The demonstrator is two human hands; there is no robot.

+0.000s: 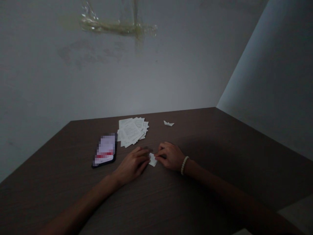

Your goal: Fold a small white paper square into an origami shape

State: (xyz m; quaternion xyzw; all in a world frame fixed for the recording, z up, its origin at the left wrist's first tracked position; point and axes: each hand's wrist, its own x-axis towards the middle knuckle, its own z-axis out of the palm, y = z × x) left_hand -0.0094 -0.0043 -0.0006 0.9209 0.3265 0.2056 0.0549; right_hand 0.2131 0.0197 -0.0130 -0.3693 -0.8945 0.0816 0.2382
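Note:
A small folded piece of white paper (153,160) lies on the table between my two hands. My left hand (133,164) rests at its left edge, thumb and fingertips closed on the paper. From the other side my right hand (171,156), with a beaded bracelet (184,165) at the wrist, pinches the paper's right edge between thumb and fingers. Parts of the paper are hidden under the fingertips. Behind my right hand sits a little folded paper boat (168,123). A loose pile of printed paper sheets (132,132) is spread beyond my left hand.
A phone (105,150) with a lit, blurred screen lies left of my left hand. The brown table (195,130) meets a grey wall (171,81) at the back, and another wall (269,81) rises at the right. Shiny tape (117,28) crosses the back wall.

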